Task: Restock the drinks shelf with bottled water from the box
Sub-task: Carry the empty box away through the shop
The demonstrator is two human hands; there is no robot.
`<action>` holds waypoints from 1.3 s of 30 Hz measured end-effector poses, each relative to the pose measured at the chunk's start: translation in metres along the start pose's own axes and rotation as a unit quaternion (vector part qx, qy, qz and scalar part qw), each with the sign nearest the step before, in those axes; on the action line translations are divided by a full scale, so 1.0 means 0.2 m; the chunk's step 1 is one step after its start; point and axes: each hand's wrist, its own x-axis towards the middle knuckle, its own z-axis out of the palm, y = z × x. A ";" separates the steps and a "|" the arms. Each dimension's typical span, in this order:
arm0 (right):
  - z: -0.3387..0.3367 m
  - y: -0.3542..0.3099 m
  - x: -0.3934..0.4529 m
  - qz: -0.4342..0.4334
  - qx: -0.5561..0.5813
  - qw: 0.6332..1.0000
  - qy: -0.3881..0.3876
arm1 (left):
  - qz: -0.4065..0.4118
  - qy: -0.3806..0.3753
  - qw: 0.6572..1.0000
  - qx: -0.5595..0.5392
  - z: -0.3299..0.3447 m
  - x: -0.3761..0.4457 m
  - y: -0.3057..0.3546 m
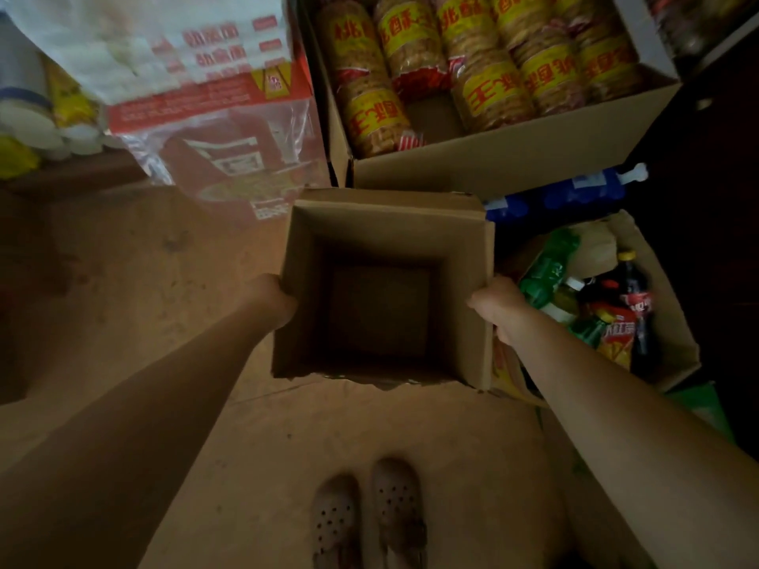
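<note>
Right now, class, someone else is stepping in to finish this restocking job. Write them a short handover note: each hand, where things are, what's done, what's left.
Left hand: its grip is on the left wall of the open brown cardboard box.
Right hand: its grip is on the right wall.
The box is held above the floor and looks empty; no water bottles inside.
Done: the box appears emptied.
Left: the shelf is out of view, so check it. Blue-wrapped bottles lie behind; mixed drinks fill the carton on the right.
</note>
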 end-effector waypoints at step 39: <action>0.57 -1.12 -2.95 -0.397 -0.436 0.775 -0.225 | -0.175 0.206 0.913 -0.305 -1.58 -2.52 -1.57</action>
